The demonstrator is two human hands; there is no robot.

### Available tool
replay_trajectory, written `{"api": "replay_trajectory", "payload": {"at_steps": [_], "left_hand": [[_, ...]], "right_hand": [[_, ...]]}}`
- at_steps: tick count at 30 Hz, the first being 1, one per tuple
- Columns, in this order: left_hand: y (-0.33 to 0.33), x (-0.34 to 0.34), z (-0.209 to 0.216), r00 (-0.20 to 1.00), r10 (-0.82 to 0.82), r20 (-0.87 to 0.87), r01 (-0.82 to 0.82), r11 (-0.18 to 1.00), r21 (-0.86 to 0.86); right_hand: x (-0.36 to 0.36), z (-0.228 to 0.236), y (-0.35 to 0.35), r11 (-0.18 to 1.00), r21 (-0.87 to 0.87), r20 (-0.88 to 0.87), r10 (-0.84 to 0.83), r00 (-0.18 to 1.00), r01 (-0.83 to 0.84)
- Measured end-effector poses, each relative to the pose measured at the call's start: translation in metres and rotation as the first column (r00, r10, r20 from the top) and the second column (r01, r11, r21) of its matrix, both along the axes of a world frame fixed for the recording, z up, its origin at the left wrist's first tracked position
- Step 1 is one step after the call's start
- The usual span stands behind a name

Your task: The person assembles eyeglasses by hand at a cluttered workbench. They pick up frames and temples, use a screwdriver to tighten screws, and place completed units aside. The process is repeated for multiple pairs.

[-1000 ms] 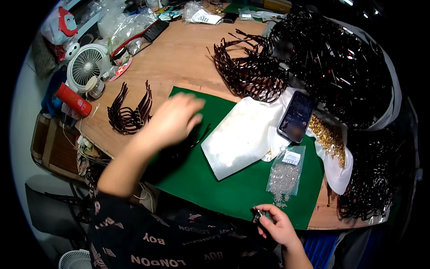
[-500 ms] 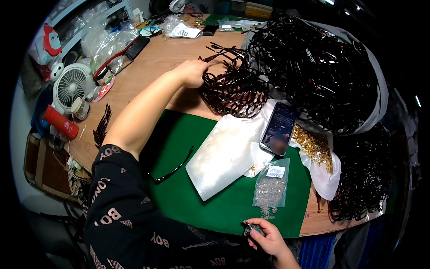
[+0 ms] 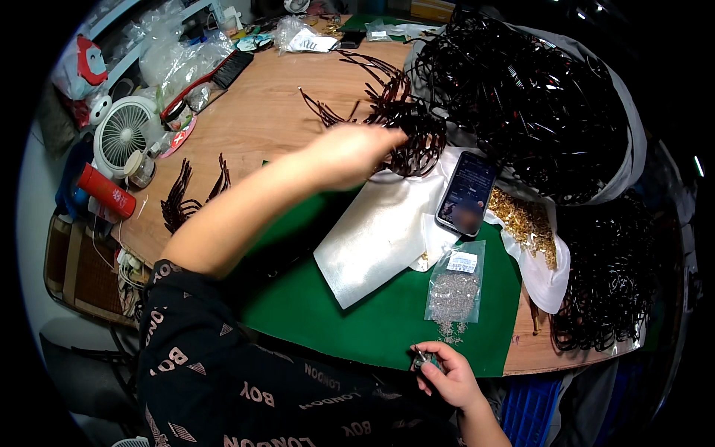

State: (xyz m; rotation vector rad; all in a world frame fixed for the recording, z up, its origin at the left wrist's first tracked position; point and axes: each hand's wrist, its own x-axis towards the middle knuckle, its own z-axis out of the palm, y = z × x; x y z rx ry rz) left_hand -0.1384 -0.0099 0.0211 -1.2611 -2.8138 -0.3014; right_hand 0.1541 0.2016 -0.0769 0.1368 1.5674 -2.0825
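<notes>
My left hand (image 3: 361, 153) is over the near side of a loose pile of dark brown, curved strips (image 3: 421, 138) that look like eyeglass temples. Motion smears its fingers, so I cannot tell whether it holds anything. Low at the mat's front edge, my right hand (image 3: 447, 376) pinches a small dark-green object with a thin metal tip (image 3: 422, 359); its exact kind is not clear. Just beyond it, a clear plastic bag (image 3: 453, 290) lies with tiny silver pieces spilling from its near end onto the green mat (image 3: 357, 328). A silvery-white sheet (image 3: 376, 235) lies left of a phone (image 3: 465, 194).
A large grey sack (image 3: 633, 134) of glossy black strips fills the right back. Small gold pieces (image 3: 525, 223) lie on white cloth, beside another black heap (image 3: 603, 290). At left are dark strips (image 3: 179, 201), a fan (image 3: 123, 134), a red cylinder (image 3: 106, 190) and a brush (image 3: 231, 68).
My left hand has moved right and nearer, from the pile's left end. The strips there have spread apart. My right hand keeps its pinch. The whole view has shifted slightly.
</notes>
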Motion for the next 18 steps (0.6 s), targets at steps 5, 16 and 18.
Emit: {"api": "replay_trajectory", "payload": {"at_steps": [5, 16, 18], "left_hand": [[-0.015, 0.004, -0.034, 0.969, -0.116, -0.220, 0.140, 0.986, 0.095], [-0.029, 0.145, 0.031, 0.942, -0.244, -0.230, 0.281, 0.949, 0.144], [-0.011, 0.184, 0.018, 0.916, -0.381, -0.122, 0.383, 0.924, -0.011]], "right_hand": [[0.002, 0.001, -0.004, 0.998, -0.013, -0.015, -0.054, 0.998, 0.054], [-0.004, 0.021, -0.015, 0.870, -0.433, 0.066, -0.230, 0.971, 0.236], [-0.010, 0.035, -0.024, 0.815, -0.486, 0.122, -0.294, 0.948, 0.315]]}}
